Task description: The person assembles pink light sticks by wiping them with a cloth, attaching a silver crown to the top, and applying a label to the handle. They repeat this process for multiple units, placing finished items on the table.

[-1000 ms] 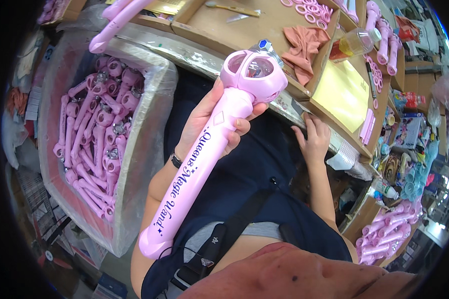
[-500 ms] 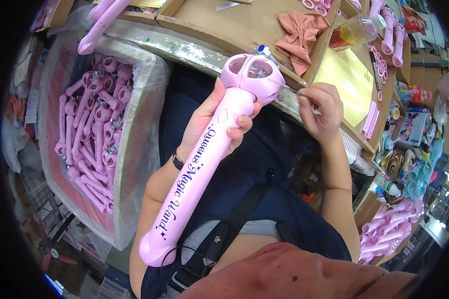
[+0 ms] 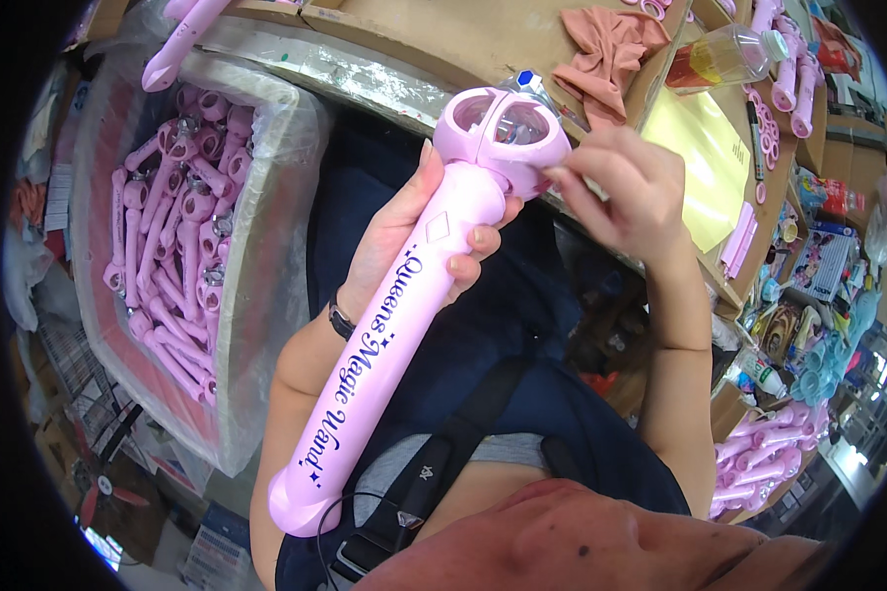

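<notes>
Filling left hand, pink wand, right hand beside

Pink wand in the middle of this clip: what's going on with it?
A person grips the large pink wand in the left hand, its round, windowed head pointing up and away. The right hand is pinched beside that head; whether it holds anything there is hidden. To the left stands a plastic-lined bin with many similar pink wands in it. An orange-pink cloth lies on the worktop beyond.
</notes>
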`<state>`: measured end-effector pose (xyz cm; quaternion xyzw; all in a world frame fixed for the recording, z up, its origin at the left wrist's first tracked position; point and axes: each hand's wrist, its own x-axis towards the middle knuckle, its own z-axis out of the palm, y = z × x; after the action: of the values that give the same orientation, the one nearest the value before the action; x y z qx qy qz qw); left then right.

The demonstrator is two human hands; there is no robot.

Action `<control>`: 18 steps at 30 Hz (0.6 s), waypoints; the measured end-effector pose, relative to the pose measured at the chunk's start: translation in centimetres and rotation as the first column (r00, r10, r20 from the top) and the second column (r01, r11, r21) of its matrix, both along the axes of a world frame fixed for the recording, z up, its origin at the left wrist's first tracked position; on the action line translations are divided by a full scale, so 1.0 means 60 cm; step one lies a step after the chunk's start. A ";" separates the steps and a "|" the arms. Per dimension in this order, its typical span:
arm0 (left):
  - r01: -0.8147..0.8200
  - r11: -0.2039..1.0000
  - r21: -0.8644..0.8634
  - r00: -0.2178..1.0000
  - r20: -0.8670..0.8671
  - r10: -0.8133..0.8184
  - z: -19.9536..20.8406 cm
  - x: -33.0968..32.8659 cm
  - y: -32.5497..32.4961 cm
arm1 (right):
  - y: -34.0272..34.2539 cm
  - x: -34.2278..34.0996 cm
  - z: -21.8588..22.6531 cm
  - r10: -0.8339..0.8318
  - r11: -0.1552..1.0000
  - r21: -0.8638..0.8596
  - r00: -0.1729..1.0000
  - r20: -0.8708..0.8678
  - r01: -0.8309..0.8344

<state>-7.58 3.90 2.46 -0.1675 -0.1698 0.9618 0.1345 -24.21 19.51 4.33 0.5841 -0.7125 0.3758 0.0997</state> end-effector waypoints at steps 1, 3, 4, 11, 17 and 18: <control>0.006 1.000 0.009 1.000 0.012 -0.006 0.000 0.000 0.000 | -0.001 -0.002 -0.003 -0.009 0.999 0.032 1.000 -0.017 0.009; 0.008 1.000 0.015 1.000 0.015 -0.008 0.000 0.000 -0.001 | -0.001 -0.004 -0.005 0.000 1.000 -0.025 1.000 -0.001 0.000; 0.007 1.000 0.008 1.000 0.008 -0.008 -0.001 -0.001 -0.001 | -0.001 -0.005 -0.007 0.064 0.997 -0.031 0.998 0.007 -0.064; -0.003 1.000 -0.005 1.000 -0.016 0.003 -0.004 0.000 0.001 | -0.004 0.001 -0.010 0.023 1.000 -0.022 0.997 0.075 -0.021; -0.005 1.000 -0.001 1.000 -0.022 0.005 -0.004 0.000 0.002 | -0.010 0.003 -0.015 0.070 0.994 -0.083 0.996 0.053 -0.065; -0.010 1.000 -0.008 1.000 -0.021 0.009 -0.004 0.000 0.002 | -0.012 0.003 -0.018 0.075 0.996 -0.043 0.997 0.012 -0.074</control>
<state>-7.58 4.00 2.22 -0.1569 -0.1654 0.9648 0.1311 -24.05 18.80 3.27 0.6053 -0.6828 0.3984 0.0930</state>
